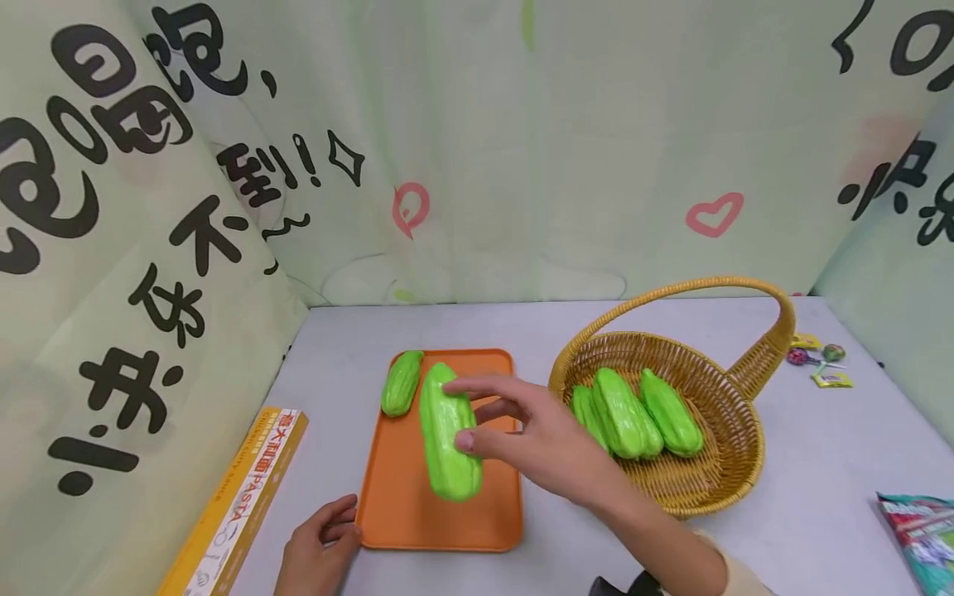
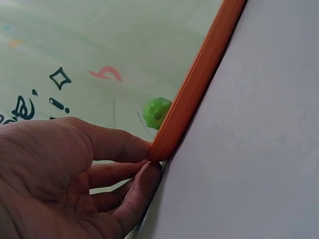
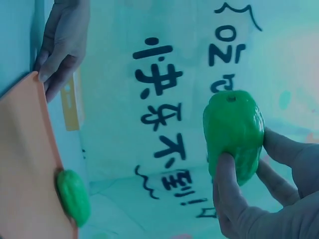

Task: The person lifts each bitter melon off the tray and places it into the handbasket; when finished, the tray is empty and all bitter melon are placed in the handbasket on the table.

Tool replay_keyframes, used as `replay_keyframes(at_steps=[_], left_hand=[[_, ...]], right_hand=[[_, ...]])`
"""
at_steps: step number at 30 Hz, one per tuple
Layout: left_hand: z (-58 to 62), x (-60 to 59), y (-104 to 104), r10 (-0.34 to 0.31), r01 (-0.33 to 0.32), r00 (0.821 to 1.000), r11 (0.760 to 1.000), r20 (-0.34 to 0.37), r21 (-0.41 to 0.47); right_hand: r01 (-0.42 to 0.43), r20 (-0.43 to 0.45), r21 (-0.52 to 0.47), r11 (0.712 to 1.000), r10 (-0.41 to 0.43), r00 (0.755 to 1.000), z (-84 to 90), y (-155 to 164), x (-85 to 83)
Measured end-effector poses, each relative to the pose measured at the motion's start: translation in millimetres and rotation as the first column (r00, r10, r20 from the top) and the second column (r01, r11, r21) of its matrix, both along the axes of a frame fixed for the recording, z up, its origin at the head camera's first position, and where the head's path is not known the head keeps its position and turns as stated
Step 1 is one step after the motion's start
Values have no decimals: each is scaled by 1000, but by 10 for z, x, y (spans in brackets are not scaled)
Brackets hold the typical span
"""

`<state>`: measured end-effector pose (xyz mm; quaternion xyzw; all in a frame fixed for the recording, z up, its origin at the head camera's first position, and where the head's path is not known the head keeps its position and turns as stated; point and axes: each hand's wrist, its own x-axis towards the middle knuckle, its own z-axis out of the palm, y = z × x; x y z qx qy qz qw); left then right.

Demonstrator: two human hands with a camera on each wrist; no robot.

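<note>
Item one: the right hand, which we found gripping a green gourd above the orange tray; thumb on the near side, fingers curled over the far side; in the right wrist view the same gourd sat between thumb and fingers, its stem end pointing away from the palm; we could not tell whether it touched the tray or hung just above it.

Item two: the left hand, at the tray's 7 o'clock corner; in the left wrist view the thumb and a fingertip pinched the rim of the tray at that corner; the remaining fingers lay loosely curled beneath.

Item three: a second gourd, smaller in view, lying on the tray at 11 o'clock, just beside the held one; it also showed in the right wrist view.

Item four: a wicker basket with an arched handle, at 3 o'clock of the tray, holding three more gourds side by side.

Item five: a yellow pasta box at 9 o'clock of the tray; wrapped lollipops at 2 o'clock beyond the basket; a snack packet at the table's 4 o'clock edge; a grey table under all; printed cloth behind.
</note>
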<state>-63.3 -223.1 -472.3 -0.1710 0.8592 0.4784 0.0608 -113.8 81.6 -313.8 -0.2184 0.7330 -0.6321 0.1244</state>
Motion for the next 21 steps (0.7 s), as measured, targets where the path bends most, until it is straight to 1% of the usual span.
replay_keyframes(at_steps=[6, 8, 10, 12, 14, 17, 19, 21], left_hand=[[-11, 4, 8, -5, 5, 1000, 1000, -15, -12], [-1, -4, 8, 1, -1, 1000, 1000, -12, -13], [7, -13, 8, -1, 1, 1000, 1000, -11, -11], [14, -18, 11, 2, -2, 1000, 1000, -7, -9], [18, -19, 15, 5, -5, 1000, 1000, -9, -5], [20, -7, 20, 10, -10, 1000, 1000, -18, -7], [18, 2, 24, 10, -10, 1000, 1000, -28, -8], [17, 5, 30, 8, -9, 999, 1000, -34, -7]], right_hand=[[-38, -125, 14, 999, 40, 991, 69, 585, 270], [-25, -161, 37, 999, 31, 987, 76, 804, 328], [-12, -172, 72, 997, 25, 985, 72, 1034, 360], [30, -172, 144, 989, -5, 985, 62, 1261, 373], [63, -175, 214, 975, -25, 984, 40, 1483, 352], [119, -172, 318, 941, -67, 983, 5, 1778, 263], [142, -177, 366, 920, -81, 981, -35, 1943, 165], [160, -163, 411, 897, -100, 981, -81, 2077, 38]])
